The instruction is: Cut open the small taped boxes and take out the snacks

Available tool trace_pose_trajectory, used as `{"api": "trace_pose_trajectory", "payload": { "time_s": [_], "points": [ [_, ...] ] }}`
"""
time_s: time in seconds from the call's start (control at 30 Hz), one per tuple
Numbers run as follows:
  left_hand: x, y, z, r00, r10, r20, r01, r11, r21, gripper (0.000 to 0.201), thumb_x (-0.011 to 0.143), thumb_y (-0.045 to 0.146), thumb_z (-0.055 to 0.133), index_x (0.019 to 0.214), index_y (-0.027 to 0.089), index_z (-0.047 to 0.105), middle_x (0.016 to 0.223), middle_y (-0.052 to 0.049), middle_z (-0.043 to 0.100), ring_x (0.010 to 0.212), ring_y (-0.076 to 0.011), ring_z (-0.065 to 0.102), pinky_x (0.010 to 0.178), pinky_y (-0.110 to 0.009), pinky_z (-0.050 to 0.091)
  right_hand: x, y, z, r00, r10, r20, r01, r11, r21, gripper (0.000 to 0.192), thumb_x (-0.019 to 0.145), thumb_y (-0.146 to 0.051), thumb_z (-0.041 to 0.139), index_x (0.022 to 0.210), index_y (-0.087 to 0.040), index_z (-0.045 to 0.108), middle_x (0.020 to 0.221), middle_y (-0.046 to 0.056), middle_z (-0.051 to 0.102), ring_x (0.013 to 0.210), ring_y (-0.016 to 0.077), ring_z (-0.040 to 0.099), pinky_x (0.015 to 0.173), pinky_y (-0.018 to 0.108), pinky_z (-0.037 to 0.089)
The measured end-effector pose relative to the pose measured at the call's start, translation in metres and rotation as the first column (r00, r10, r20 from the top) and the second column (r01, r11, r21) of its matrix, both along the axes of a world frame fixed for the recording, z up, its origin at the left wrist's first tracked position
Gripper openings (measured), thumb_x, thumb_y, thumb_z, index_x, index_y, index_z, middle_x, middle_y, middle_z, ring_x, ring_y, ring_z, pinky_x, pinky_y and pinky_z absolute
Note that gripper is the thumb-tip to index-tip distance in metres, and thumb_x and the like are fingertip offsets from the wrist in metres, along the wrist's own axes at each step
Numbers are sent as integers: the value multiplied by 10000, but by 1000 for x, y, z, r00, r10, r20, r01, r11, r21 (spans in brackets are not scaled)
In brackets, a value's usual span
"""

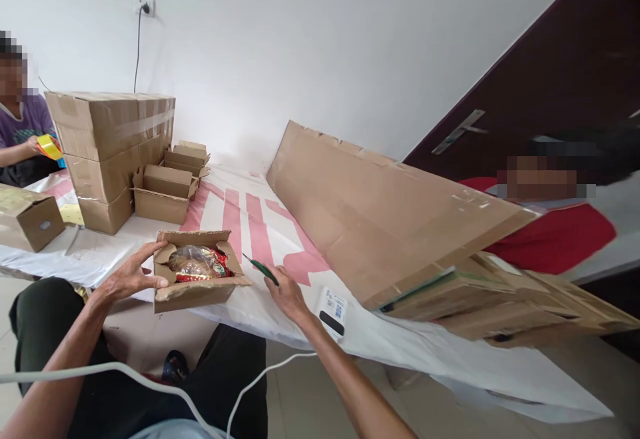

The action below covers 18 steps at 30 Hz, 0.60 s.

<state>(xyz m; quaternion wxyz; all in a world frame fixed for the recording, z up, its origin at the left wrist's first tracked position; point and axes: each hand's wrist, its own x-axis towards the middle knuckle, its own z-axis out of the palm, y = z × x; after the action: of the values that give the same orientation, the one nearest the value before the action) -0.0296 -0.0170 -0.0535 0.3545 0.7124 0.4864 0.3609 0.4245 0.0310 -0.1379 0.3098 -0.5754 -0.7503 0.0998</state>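
Note:
My left hand grips the left end of an open cardboard box, fingers on the far side and thumb on the near flap. The box sits at the table's near edge with its flaps up. Inside lies a clear plastic-wrapped packet with brownish contents and red and gold print; I cannot make out what it is. My right hand is closed around a small green-handled knife, its thin tip pointing toward the box but apart from it.
Taped cartons are stacked at the left, beside small open boxes. A co-worker at far left holds a yellow tape roll. A large cardboard sheet leans at right, another person behind it. A white device lies near my right wrist.

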Motion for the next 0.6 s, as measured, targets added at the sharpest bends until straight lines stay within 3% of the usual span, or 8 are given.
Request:
{"api": "trace_pose_trajectory", "payload": {
  "time_s": [0.1,0.17,0.23,0.3,0.4,0.5,0.6],
  "points": [
    [-3,3,-2,996,-27,-83,26,1000,-14,1189,668,698,926,1689,324,444,1751,-155,429,1529,-458,501,1096,-547,595,-8,-3,-43,987,-83,137,87,996,-22,482,1000,-243,483,1436,-278,686,1192,95,718,1152,276,663,997,391,550],
    [-5,5,-2,991,-30,-131,28,999,-17,1301,627,714,949,1723,315,372,1767,-165,395,1552,-465,469,1147,-564,556,-11,-4,-56,973,-94,212,103,994,-31,469,1002,-229,492,1426,-279,686,1166,96,709,1127,274,648,988,381,533],
    [-5,7,-1,987,-29,-157,28,1000,-14,1357,601,721,963,1732,305,341,1753,-168,411,1548,-463,469,1182,-566,525,-12,-4,-57,966,-96,241,109,993,-43,435,994,-237,524,1389,-265,703,1156,106,705,1102,282,641,978,392,526],
    [-6,9,0,986,-31,-166,29,999,-15,1360,595,722,963,1729,302,340,1737,-162,428,1535,-459,480,1185,-558,523,-17,-2,-49,979,-89,185,97,995,-36,385,995,-274,548,1336,-239,725,1162,124,707,1111,300,642,987,426,531],
    [-6,13,4,980,-42,-193,40,999,-15,1313,606,701,961,1708,297,375,1697,-161,464,1504,-448,503,1201,-574,506,-34,3,-21,995,-33,-97,36,999,30,389,1038,-418,548,1312,-207,725,1257,161,712,1195,325,653,1017,479,556],
    [-8,16,10,968,-50,-246,54,999,8,1231,636,674,955,1681,301,422,1621,-148,522,1480,-421,526,1259,-589,442,-66,6,14,926,65,-371,-50,998,49,509,1056,-542,539,1429,-221,665,1406,168,687,1237,306,682,994,467,599],
    [-9,17,15,950,-27,-311,39,999,33,1182,647,668,948,1659,302,461,1629,-140,488,1516,-417,497,1301,-574,395,-100,5,43,912,140,-385,-142,990,24,640,982,-546,674,1538,-239,593,1473,160,673,1285,300,682,1048,468,591]
  ]
}}
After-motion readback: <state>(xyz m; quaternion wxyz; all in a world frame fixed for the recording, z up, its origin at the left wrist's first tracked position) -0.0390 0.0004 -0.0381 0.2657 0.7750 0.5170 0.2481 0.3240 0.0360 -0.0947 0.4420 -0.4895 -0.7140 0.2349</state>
